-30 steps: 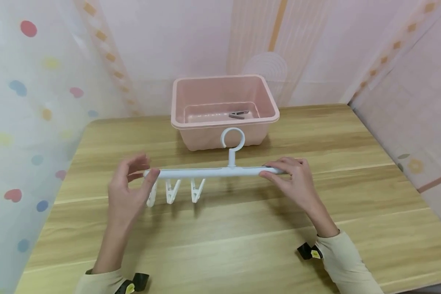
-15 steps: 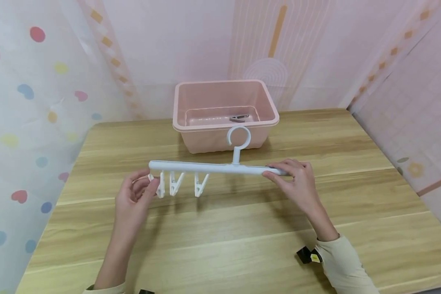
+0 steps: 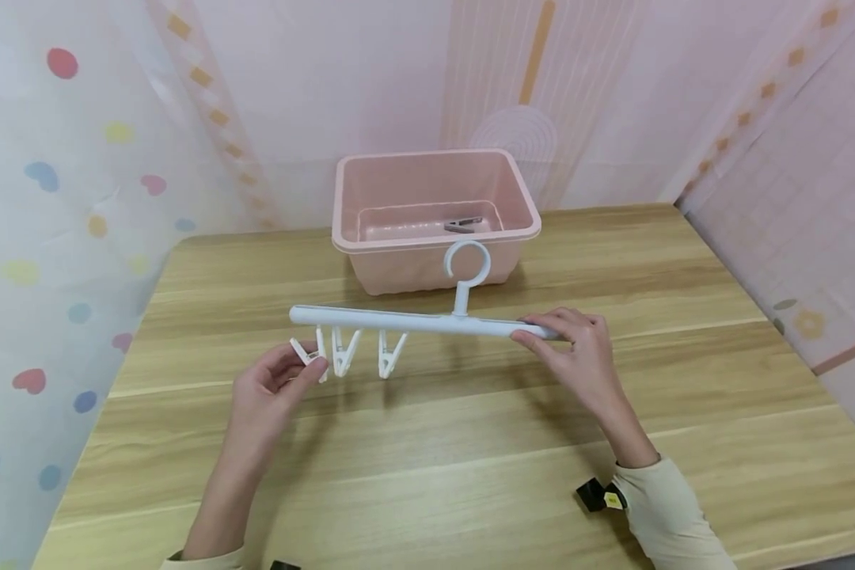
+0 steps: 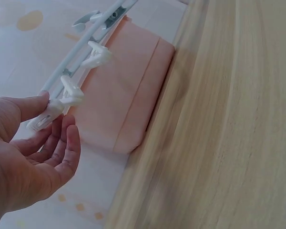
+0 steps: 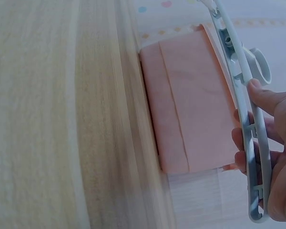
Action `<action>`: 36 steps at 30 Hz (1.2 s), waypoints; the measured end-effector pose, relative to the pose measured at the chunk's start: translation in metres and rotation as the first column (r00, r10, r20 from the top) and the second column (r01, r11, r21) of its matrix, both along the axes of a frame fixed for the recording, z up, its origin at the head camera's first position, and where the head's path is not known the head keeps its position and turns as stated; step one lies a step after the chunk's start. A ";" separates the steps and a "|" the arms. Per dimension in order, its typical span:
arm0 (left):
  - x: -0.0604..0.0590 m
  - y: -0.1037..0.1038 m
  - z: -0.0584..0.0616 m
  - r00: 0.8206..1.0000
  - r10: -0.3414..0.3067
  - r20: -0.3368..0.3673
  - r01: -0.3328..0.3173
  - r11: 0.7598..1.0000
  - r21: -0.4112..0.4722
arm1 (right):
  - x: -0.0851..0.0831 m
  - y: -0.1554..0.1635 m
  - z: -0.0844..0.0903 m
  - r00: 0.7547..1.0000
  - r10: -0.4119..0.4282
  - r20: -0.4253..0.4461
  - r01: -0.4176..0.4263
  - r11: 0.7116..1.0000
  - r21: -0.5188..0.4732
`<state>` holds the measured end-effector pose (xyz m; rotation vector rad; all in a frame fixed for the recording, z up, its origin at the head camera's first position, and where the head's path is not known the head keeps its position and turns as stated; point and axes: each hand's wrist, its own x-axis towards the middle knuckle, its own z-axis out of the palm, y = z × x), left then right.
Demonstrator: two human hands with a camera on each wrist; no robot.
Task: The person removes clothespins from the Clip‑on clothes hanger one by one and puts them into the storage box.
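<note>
The left hand (image 3: 271, 388) pinches the end clip (image 3: 308, 354) under the hanger (image 3: 406, 321); the right hand (image 3: 577, 356) grips the hanger's other end, held above the table (image 3: 470, 443) before the basin (image 3: 435, 237). A hard tug could snap the clip.

hanger (image 3: 427, 322): 1 | white clips (image 3: 342, 351): 3 | basin (image 3: 435, 237): 1 | grey clip (image 3: 463, 225): 1

The small grey clip (image 3: 463, 225) lying inside the pink plastic basin (image 3: 435, 238) is showing too small for detail.
</note>
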<state>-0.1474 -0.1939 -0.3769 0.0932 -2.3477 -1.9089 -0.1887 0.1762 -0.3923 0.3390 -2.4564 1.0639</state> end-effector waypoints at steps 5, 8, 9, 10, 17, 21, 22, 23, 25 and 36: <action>0.001 -0.003 0.006 0.998 0.005 -0.058 -0.003 1.000 0.030 | 0.004 0.001 0.005 1.000 0.000 -0.023 0.000 1.000 0.011; 0.004 -0.003 0.009 0.996 0.020 -0.087 -0.020 1.000 0.001 | 0.009 0.002 0.007 0.999 -0.002 -0.044 0.003 1.000 0.027; 0.005 -0.002 0.010 0.995 0.034 -0.098 -0.037 0.999 -0.034 | 0.011 0.003 0.008 0.999 -0.004 -0.054 0.006 0.999 0.036; 0.007 -0.002 0.010 0.992 0.047 -0.118 -0.056 0.995 -0.078 | 0.013 0.003 0.008 0.998 -0.006 -0.066 0.009 0.999 0.045; 0.011 0.005 0.011 0.937 0.103 -0.333 -0.224 0.910 -0.349 | 0.018 0.005 0.012 0.988 -0.032 -0.150 0.049 0.993 0.109; 0.011 0.007 0.012 0.919 0.107 -0.379 -0.275 0.863 -0.424 | 0.022 0.004 0.014 0.989 -0.047 -0.137 0.063 0.991 0.115; 0.011 0.007 0.012 0.916 0.104 -0.387 -0.288 0.843 -0.455 | 0.023 0.004 0.014 0.990 -0.051 -0.135 0.067 0.991 0.119; 0.011 0.007 0.012 0.913 0.097 -0.396 -0.298 0.821 -0.487 | 0.024 0.004 0.014 0.989 -0.055 -0.135 0.072 0.990 0.125; 0.011 0.008 0.014 0.910 0.078 -0.407 -0.310 0.779 -0.545 | 0.025 0.003 0.014 0.988 -0.064 -0.142 0.083 0.987 0.139; 0.007 0.016 0.017 0.887 0.020 -0.461 -0.346 0.692 -0.634 | 0.025 0.002 0.014 0.981 -0.079 -0.176 0.109 0.979 0.169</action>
